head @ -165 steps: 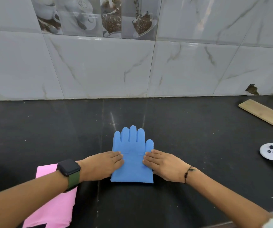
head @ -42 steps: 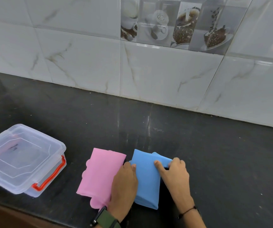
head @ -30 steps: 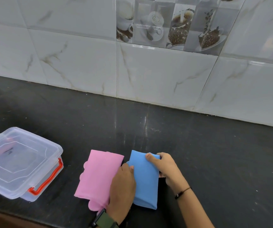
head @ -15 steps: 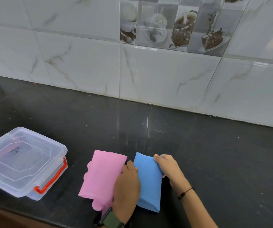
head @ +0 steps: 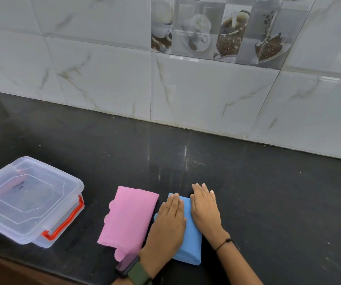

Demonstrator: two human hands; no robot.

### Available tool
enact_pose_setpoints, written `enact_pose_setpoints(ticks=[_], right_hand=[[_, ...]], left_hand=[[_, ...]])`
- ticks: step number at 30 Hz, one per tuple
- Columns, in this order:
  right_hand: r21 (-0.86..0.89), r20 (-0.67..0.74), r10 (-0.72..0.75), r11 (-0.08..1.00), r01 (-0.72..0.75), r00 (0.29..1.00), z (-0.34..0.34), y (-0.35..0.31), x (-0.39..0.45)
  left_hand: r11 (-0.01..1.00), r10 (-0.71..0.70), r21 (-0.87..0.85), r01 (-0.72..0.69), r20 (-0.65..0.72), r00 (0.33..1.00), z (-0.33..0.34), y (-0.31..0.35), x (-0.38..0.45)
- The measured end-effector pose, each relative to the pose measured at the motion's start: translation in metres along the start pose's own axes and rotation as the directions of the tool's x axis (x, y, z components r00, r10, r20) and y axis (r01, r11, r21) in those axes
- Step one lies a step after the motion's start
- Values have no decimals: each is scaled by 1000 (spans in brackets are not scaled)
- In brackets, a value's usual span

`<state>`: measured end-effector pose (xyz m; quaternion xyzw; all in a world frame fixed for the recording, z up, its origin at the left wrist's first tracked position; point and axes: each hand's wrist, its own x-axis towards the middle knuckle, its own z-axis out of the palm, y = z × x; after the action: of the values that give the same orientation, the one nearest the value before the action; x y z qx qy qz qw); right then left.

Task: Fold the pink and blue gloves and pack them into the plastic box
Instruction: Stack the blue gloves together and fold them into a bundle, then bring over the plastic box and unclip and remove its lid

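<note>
Blue glove folded, flat on tabletop, well right of plastic box; pink glove between them. Left hand, right hand: fingers flat, pressing, grasping nothing. Probably thin rubber: light, soft, springy. Pinch folded edge. Box lid on.

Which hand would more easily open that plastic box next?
Probably the left hand: the plastic box, lid shut, sits on that side, past the pink glove. The right hand lies farther away, across the blue glove.

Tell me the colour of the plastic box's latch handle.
Red-orange, on the clear plastic box; the latch handle shows in the head view.
</note>
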<state>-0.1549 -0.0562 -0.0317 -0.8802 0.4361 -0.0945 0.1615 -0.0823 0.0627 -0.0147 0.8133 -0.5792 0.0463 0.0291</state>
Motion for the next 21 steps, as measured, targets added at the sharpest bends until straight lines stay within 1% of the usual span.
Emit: enact_pose_setpoints(ticks=[2, 5, 7, 9, 12, 14, 16, 18, 21], right_hand=[[12, 2, -17, 1000, 17, 1000, 2, 0, 0], [40, 2, -22, 999, 22, 1000, 4, 1, 1], [63, -8, -22, 998, 22, 1000, 4, 1, 1], [58, -24, -33, 998, 34, 999, 3, 1, 0], [7, -44, -76, 997, 76, 996, 0, 0, 0], [-18, -46, -102, 995, 101, 994, -7, -2, 0], [-3, -72, -132, 991, 133, 989, -15, -6, 1], [96, -116, -146, 983, 157, 982, -26, -17, 2], [241, -155, -193, 944, 227, 969, -42, -49, 6]], left_hand=[[1000, -4, -24, 4, 8, 1000, 4, 0, -1], [996, 37, -84, -30, 83, 996, 3, 1, -2], [994, 68, -94, -59, 86, 994, 3, 1, -1], [993, 74, -93, -69, 52, 996, 5, 2, -1], [992, 38, -124, -36, 16, 999, 5, 2, 1], [988, 82, -139, -72, 69, 994, 9, -1, 6], [980, 109, -176, -92, 88, 990, 4, -5, 10], [962, 125, -251, -109, 48, 991, -9, -12, 14], [901, 21, -430, -58, -88, 996, -39, -34, 14]])
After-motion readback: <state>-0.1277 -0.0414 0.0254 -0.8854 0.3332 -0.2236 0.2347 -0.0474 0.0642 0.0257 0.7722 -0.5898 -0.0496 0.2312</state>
